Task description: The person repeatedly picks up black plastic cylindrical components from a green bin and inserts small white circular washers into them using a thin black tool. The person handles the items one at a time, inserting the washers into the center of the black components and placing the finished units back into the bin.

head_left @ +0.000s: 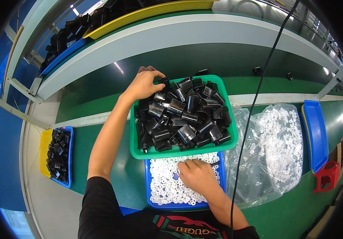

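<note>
Left hand (144, 84) pinching a black part (164, 82) in green tray (179, 152), right hand (197, 175) curled over white rings (163, 185), clear bag (275, 147) beside

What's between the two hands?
In the head view, the pile of black plastic parts in the green tray lies between the left hand and right hand.

Green workbench (291, 207) under a grey shelf (203, 34)

Bench surface was green, crossed by a pale strip (283, 97) — above it ran a long grey shelf, ceiling light glinting off its top; blue floor (0, 131) at left.
</note>
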A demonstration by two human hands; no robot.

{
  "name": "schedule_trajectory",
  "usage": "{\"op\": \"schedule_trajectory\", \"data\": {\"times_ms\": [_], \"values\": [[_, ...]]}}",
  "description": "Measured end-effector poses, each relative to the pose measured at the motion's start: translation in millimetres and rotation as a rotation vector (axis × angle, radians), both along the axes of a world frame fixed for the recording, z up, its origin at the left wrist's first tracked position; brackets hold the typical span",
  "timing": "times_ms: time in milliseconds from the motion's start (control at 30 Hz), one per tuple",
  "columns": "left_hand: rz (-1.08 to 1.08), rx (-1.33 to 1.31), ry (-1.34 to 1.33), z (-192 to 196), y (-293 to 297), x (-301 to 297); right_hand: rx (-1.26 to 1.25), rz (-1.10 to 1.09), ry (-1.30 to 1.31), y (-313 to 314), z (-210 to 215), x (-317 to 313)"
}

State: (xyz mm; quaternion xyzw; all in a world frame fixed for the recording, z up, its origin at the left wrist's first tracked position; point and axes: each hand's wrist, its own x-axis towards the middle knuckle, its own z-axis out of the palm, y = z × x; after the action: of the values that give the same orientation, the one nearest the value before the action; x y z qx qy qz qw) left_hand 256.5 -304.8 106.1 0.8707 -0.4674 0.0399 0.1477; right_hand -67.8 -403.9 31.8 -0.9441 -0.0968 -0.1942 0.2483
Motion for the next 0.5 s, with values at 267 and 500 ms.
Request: {"op": "schedule_trajectory", "data": {"times_ms": [267,500], "values": [[-0.002,-0.458,0.152,25,20,-49,0.071,0.018,0.013,-3,2,1],[-0.282,-0.559,0.276,27,77,-182,0.254,0.072,0.04,-7,5,-1]]}}
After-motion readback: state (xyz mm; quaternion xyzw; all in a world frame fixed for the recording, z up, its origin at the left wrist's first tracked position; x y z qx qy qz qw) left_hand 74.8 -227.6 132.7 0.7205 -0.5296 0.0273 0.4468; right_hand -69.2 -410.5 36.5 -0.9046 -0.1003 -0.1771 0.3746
